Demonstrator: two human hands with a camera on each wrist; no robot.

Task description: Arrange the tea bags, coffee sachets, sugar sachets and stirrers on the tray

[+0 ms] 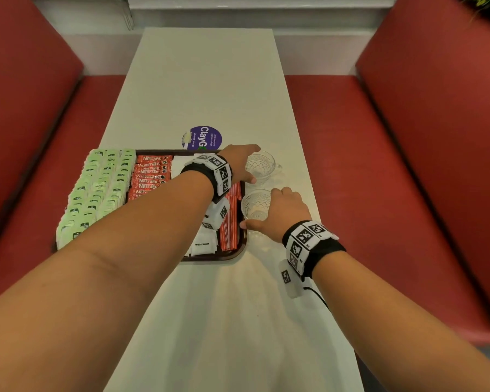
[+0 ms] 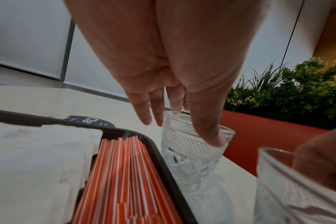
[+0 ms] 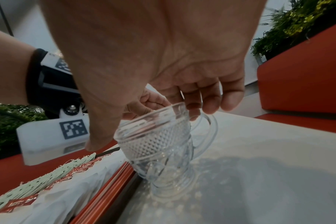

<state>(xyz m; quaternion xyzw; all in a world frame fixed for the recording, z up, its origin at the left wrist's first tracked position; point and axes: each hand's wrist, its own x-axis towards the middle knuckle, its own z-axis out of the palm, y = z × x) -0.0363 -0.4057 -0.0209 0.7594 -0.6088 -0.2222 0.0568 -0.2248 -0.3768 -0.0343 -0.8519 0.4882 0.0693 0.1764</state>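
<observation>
A dark tray lies on the white table, filled from left to right with green tea bags, red coffee sachets, white sugar sachets and red-striped stirrers. Two patterned glass cups stand on the table just right of the tray. My left hand reaches across the tray and holds the far cup by its rim, between thumb and fingers. My right hand spans the near cup, fingers curled over its far rim and thumb beside its near side.
A round purple sticker sits on the table just beyond the tray. Red padded benches run along both long sides of the table. Green plants grow behind the right bench.
</observation>
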